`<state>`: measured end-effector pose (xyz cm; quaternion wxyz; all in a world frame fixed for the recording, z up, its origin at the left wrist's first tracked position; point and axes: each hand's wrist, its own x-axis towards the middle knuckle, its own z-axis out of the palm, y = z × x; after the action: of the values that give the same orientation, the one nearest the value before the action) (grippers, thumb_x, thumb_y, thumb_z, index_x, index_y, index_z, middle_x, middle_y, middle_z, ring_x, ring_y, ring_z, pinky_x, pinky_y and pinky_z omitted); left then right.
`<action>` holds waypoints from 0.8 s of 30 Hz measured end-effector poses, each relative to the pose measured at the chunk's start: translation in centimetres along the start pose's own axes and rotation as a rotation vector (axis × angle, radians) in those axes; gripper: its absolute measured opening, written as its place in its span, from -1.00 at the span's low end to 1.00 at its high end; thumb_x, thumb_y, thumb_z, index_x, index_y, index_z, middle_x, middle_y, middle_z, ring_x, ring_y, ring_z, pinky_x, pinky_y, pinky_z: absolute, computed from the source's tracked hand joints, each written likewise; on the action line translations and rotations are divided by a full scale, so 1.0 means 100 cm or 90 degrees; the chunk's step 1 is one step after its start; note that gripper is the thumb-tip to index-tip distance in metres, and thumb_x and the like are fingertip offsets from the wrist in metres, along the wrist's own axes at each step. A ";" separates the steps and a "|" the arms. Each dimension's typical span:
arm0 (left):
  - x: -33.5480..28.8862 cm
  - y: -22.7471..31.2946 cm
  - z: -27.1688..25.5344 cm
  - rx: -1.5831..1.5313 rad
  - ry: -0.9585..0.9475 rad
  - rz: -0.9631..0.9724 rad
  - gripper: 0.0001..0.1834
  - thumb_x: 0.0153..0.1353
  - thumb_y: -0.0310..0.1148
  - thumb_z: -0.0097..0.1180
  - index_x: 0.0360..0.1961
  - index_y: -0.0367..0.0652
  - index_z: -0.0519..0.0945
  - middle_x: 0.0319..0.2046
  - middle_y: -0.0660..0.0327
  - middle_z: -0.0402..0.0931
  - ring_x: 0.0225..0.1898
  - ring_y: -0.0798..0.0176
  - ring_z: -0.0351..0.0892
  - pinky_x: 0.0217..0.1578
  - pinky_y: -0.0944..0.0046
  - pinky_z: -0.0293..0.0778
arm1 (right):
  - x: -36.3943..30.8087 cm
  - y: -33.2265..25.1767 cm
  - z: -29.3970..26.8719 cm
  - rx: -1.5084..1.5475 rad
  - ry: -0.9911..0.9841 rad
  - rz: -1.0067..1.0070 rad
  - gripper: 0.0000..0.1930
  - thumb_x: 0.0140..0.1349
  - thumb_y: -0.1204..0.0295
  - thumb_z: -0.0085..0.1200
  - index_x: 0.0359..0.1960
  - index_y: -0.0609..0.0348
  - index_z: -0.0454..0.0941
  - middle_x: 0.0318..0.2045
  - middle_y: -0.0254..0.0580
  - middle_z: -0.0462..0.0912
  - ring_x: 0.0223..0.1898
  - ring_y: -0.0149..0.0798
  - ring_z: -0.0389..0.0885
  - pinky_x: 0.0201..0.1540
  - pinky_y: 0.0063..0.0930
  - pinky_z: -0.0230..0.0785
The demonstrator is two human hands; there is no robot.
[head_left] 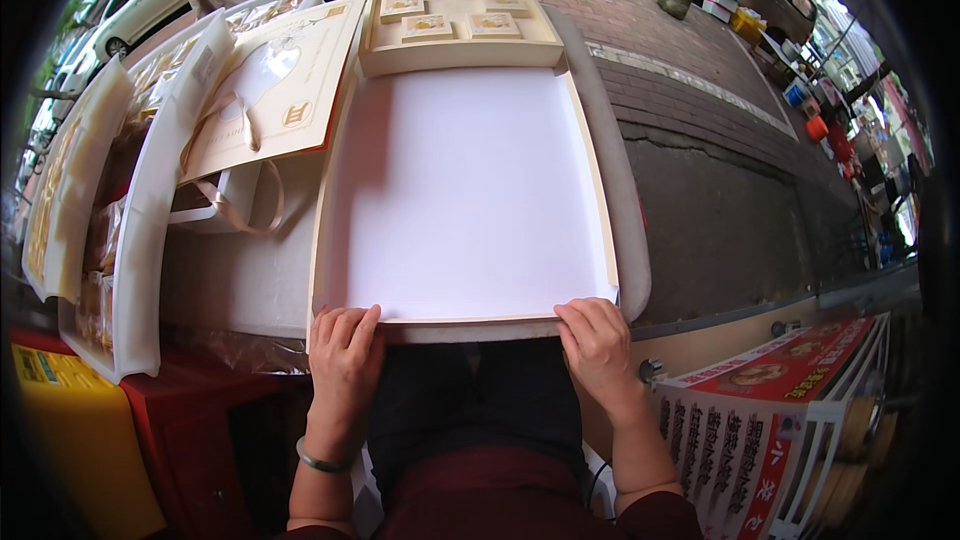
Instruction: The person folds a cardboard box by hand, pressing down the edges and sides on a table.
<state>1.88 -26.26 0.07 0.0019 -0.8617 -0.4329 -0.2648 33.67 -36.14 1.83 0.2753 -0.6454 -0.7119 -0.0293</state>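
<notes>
A large, shallow box lid (465,190) lies inside up before me, with a white interior and thin cream walls. My left hand (345,348) grips its near wall at the left corner, fingertips bent over the rim and thumb side inward. At the near right corner my right hand (600,342) pinches the same wall, the fingers curled over it. Beyond the lid's far edge stands a cream box (460,58) holding several small square packages (427,28) with printed tops. Whether the lid and box are joined cannot be made out.
To the left a cream gift bag (275,80) with ribbon handles leans by white plastic trays (150,230) of wrapped goods. Everything rests on a grey table (240,270). A yellow crate (80,440) and red stand are lower left; a printed sign (740,420) is lower right.
</notes>
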 end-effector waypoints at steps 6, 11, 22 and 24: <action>-0.006 -0.003 0.000 -0.058 -0.011 0.007 -0.73 0.00 -0.58 0.32 -0.21 -0.15 0.70 -0.33 0.22 0.58 -0.23 0.07 0.56 -0.17 0.08 0.43 | -0.001 -0.001 0.002 0.005 -0.007 0.028 -0.82 0.03 0.67 0.32 -0.31 0.21 0.66 -0.31 -0.16 0.67 -0.23 -0.09 0.65 -0.11 -0.21 0.51; -0.001 0.001 -0.001 -0.036 0.028 0.005 -0.73 0.02 -0.55 0.33 -0.20 -0.13 0.69 -0.33 0.24 0.57 -0.22 0.10 0.57 -0.16 0.10 0.46 | -0.005 -0.002 0.002 -0.003 -0.024 0.039 -0.83 0.04 0.60 0.36 -0.33 0.14 0.68 -0.32 -0.23 0.64 -0.24 -0.13 0.64 -0.17 -0.27 0.49; 0.020 0.033 0.036 -0.113 -0.031 -0.015 -0.88 0.19 -0.44 0.29 -0.32 -0.13 0.56 -0.37 0.21 0.48 -0.32 0.10 0.45 -0.28 0.14 0.36 | 0.029 -0.026 0.049 0.146 0.000 0.036 -0.85 0.13 0.49 0.37 -0.33 0.15 0.62 -0.41 -0.17 0.58 -0.36 -0.13 0.58 -0.29 -0.25 0.42; 0.020 0.031 0.042 -0.101 -0.029 -0.010 -0.86 0.19 -0.42 0.31 -0.34 -0.12 0.54 -0.37 0.21 0.47 -0.32 0.09 0.44 -0.28 0.16 0.36 | 0.024 -0.024 0.058 0.138 -0.008 0.059 -0.84 0.11 0.48 0.39 -0.36 0.12 0.61 -0.42 -0.22 0.58 -0.34 -0.14 0.58 -0.26 -0.25 0.41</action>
<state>7.06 -25.73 -1.96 -0.0786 -0.8613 -0.4174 -0.2788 29.38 -32.11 -1.32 0.3400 -0.6441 -0.6822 0.0644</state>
